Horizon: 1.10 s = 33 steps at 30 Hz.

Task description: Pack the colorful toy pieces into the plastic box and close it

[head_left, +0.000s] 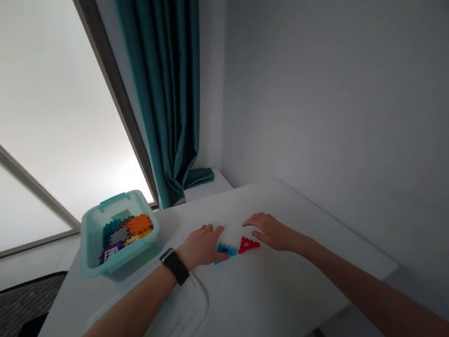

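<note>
My left hand, with a dark watch on the wrist, lies on the white table, fingers stretched out and resting on a small blue toothed plastic piece. My right hand lies flat beside it, its thumb touching a red triangular toothed piece. The two pieces sit side by side between the hands, a small gap apart.
A pale teal plastic bin with several coloured toothed pieces stands at the table's left rear. A clear lid lies under my left forearm. A teal curtain hangs behind, by a window; a white wall is on the right.
</note>
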Motion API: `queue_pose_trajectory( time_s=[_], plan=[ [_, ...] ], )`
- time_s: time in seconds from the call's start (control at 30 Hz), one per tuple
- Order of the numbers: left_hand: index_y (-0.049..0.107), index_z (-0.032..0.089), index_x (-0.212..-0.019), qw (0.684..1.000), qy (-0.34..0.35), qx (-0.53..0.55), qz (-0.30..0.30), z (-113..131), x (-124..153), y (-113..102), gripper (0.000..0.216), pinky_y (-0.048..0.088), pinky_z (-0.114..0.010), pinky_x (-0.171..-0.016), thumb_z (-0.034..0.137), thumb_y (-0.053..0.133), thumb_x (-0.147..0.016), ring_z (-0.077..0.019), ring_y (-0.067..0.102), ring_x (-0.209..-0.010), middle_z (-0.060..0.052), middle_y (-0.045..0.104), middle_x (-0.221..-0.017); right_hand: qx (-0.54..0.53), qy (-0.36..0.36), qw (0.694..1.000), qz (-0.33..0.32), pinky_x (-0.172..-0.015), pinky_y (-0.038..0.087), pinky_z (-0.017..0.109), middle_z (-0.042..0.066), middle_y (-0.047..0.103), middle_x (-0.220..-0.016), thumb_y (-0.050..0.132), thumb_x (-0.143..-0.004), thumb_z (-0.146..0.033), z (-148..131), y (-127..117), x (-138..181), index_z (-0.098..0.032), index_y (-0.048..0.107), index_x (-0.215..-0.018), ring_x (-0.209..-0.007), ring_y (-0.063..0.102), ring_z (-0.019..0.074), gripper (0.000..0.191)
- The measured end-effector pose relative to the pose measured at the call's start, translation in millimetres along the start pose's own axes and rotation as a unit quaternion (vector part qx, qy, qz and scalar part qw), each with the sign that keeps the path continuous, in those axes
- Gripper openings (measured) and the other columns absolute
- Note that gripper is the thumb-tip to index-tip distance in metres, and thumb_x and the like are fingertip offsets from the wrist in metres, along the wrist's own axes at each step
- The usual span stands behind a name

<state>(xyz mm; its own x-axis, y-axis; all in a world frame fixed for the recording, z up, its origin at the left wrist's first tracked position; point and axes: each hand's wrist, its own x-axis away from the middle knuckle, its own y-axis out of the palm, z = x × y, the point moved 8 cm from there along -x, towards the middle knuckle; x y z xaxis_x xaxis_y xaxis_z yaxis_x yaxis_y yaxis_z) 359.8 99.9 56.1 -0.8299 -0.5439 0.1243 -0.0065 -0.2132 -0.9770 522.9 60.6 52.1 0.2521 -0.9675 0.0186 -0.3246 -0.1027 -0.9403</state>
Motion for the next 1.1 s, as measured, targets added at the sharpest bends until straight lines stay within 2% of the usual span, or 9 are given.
queue_pose_trajectory(
  time_s=[0.1, 0.27, 0.5, 0.7, 0.8, 0.9, 1.0, 1.1],
  plan=[
    [0.048, 0.019, -0.135, 0.999, -0.003, -0.024, -0.031, 14, -8, 19, 0.073, 0.051, -0.045, -0.085, 0.055, 0.069, -0.075, -0.0360, 0.063, -0.104, -0.016, 0.064, -0.112, 0.045, -0.004, 0.999, 0.001, -0.104, 0.038, 0.045, 0.011, 0.066, -0.120, 0.053, -0.090, -0.020, 4, 16, 15, -0.023, 0.062, -0.128, -0.115, 0.055, 0.0268, 0.039],
    [0.055, 0.020, -0.118, 0.998, 0.003, -0.053, -0.038, 28, -15, 30, 0.042, 0.054, -0.043, -0.081, 0.037, 0.063, -0.081, -0.0334, 0.065, -0.101, -0.014, 0.064, -0.109, 0.102, -0.013, 0.995, -0.013, -0.097, 0.039, 0.042, 0.011, 0.063, -0.112, 0.063, -0.087, -0.023, -7, 31, 15, -0.028, 0.061, -0.129, -0.111, 0.052, 0.0284, 0.042],
    [0.057, 0.021, -0.106, 0.997, 0.010, -0.055, -0.044, 32, -15, 32, 0.025, 0.054, -0.038, -0.079, 0.028, 0.061, -0.082, -0.0299, 0.066, -0.099, -0.012, 0.063, -0.105, 0.156, -0.048, 0.986, -0.031, -0.090, 0.038, 0.040, 0.012, 0.065, -0.098, 0.058, -0.085, -0.012, -20, 32, 4, -0.021, 0.068, -0.107, -0.101, 0.056, 0.0273, 0.025],
    [0.059, 0.019, -0.102, 0.997, 0.019, -0.058, -0.036, 29, -5, 26, 0.021, 0.054, -0.037, -0.076, 0.029, 0.062, -0.084, -0.0294, 0.066, -0.095, -0.012, 0.063, -0.104, 0.161, -0.065, 0.984, -0.036, -0.090, 0.036, 0.040, 0.010, 0.067, -0.098, 0.062, -0.081, -0.016, -18, 32, 3, -0.022, 0.068, -0.106, -0.100, 0.056, 0.0273, 0.027],
    [0.059, 0.020, -0.102, 0.998, 0.024, -0.061, -0.022, 26, 3, 15, 0.020, 0.052, -0.037, -0.078, 0.030, 0.061, -0.085, -0.0281, 0.065, -0.095, -0.011, 0.063, -0.105, 0.139, -0.063, 0.988, -0.029, -0.089, 0.036, 0.040, 0.010, 0.067, -0.098, 0.062, -0.081, -0.017, -16, 26, 2, -0.023, 0.068, -0.109, -0.099, 0.057, 0.0268, 0.030],
    [0.059, 0.020, -0.105, 0.995, 0.038, -0.092, 0.013, 24, 17, -8, 0.022, 0.049, -0.039, -0.082, 0.031, 0.062, -0.086, -0.0279, 0.064, -0.095, -0.011, 0.064, -0.106, 0.109, -0.074, 0.991, -0.013, -0.088, 0.037, 0.038, 0.009, 0.066, -0.098, 0.063, -0.080, -0.017, -22, 16, -3, -0.024, 0.067, -0.112, -0.097, 0.057, 0.0257, 0.033],
    [0.059, 0.021, -0.104, 0.990, 0.035, -0.125, 0.053, 17, 37, -39, 0.023, 0.045, -0.039, -0.084, 0.033, 0.063, -0.085, -0.0271, 0.062, -0.096, -0.010, 0.064, -0.104, 0.090, -0.097, 0.991, 0.000, -0.086, 0.039, 0.037, 0.009, 0.067, -0.099, 0.063, -0.080, -0.016, -40, 6, -17, -0.023, 0.068, -0.113, -0.094, 0.057, 0.0249, 0.034],
    [0.060, 0.020, -0.103, 0.986, 0.014, -0.141, 0.087, 2, 61, -69, 0.020, 0.041, -0.039, -0.086, 0.031, 0.060, -0.086, -0.0258, 0.062, -0.096, -0.009, 0.064, -0.103, 0.076, -0.140, 0.987, 0.001, -0.088, 0.040, 0.036, 0.009, 0.067, -0.098, 0.063, -0.080, -0.016, -69, 2, -35, -0.023, 0.068, -0.113, -0.094, 0.057, 0.0247, 0.034]
  ],
)
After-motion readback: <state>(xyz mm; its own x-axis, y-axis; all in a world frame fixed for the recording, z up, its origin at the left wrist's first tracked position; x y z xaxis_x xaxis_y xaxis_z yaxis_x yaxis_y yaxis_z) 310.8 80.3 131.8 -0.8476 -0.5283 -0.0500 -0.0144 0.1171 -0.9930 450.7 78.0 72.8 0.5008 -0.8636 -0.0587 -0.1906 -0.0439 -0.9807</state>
